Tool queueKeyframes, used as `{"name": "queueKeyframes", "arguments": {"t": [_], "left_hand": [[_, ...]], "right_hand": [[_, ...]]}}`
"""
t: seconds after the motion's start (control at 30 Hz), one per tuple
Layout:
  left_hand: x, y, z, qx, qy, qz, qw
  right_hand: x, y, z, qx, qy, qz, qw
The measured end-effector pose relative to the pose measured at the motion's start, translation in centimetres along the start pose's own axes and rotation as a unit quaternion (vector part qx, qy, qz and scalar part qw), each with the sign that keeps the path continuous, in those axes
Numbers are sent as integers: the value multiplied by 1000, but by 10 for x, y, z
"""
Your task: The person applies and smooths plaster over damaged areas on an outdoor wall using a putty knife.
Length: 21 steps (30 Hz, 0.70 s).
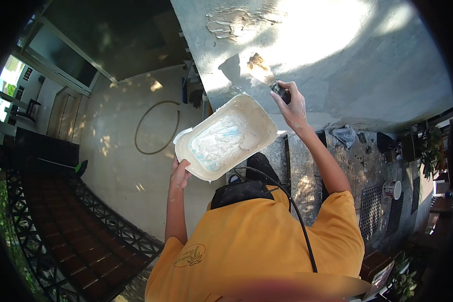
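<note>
My left hand (180, 171) grips the lower-left rim of a white plastic tub (225, 136) smeared inside with white paste. My right hand (290, 103) is closed around the dark handle of a putty knife (260, 70), whose blade, streaked with tan and white, is held up to a pale grey plastered surface (397, 65) in bright sun and shade. Rough dabs of paste (239, 22) mark that surface above the blade. The tub sits just below and left of the knife.
A coiled hose (156, 150) lies on the pale floor at left, beside a dark metal lattice railing (141, 246). At right are a grey bag (344, 135), a white bucket (391, 190), perforated mats (371, 211) and plants (430, 148). Dark steps or slats run below me.
</note>
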State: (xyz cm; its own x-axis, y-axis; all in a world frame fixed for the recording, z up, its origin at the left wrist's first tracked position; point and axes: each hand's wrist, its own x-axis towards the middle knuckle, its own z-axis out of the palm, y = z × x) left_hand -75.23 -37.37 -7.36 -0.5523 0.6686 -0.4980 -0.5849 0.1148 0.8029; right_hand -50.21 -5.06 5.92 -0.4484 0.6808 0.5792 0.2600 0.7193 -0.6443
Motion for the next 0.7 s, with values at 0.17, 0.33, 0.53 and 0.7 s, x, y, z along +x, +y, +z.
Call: {"name": "queueKeyframes", "arguments": {"t": [0.17, 0.33, 0.53, 0.7], "left_hand": [[0, -6, -5, 2, 4, 7, 1000], [-9, -5, 1, 14, 55, -23, 998], [-19, -8, 12, 9, 86, -8, 996], [-19, -9, 13, -3, 109, -4, 994]], "right_hand": [[40, -17, 53, 323, 272, 103, 901], [96, -17, 106, 325, 391, 124, 852], [121, -20, 136, 252, 358, 141, 888], [107, -15, 141, 338, 315, 98, 881]]}}
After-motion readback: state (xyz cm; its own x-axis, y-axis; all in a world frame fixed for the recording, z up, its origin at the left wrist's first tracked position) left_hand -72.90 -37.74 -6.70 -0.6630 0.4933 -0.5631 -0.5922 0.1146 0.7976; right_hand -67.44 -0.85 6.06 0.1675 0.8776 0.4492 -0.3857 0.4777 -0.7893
